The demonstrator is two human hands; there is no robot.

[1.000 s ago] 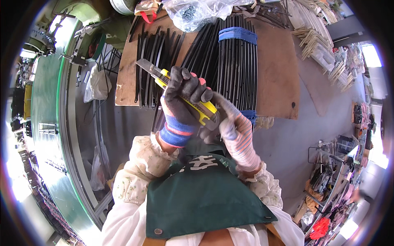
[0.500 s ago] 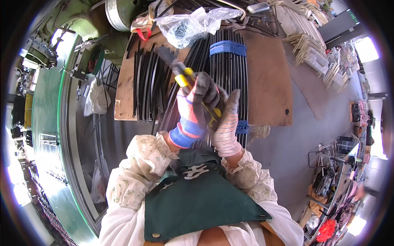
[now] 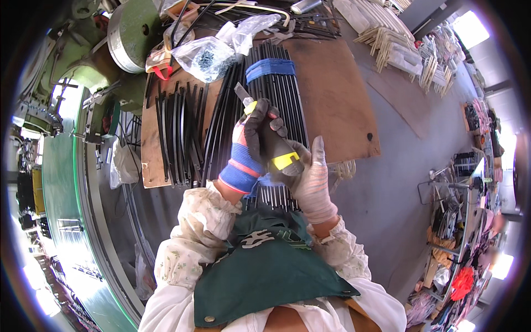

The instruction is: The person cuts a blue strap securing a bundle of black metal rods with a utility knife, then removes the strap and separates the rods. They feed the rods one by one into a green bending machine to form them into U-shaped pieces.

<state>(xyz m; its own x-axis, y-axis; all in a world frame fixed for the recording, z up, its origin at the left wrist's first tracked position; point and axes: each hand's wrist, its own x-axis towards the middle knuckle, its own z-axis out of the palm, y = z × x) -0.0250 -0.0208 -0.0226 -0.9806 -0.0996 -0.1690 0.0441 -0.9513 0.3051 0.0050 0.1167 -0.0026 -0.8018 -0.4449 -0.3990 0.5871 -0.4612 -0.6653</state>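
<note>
A utility knife with a dark grey and yellow handle is held above a bundle of black metal rods. Its flat blade is out and points to the far left. My left hand, in a glove with dark fingers and a blue cuff, is wrapped round the handle near the blade. At the butt end, my right hand, in a pale striped glove, has its fingers curled against the handle and its thumb raised. Blue wrapping goes round the rods' far part; more lies near their close end.
Loose black strips lie left of the bundle on the brown board. A clear plastic bag of small parts rests behind them. A green machine stands far left. Pale bent rods are stacked far right.
The knife has turned and come lower, its yellow butt now facing me. Both hands stay on it. My view has shifted, so the board appears farther left.
</note>
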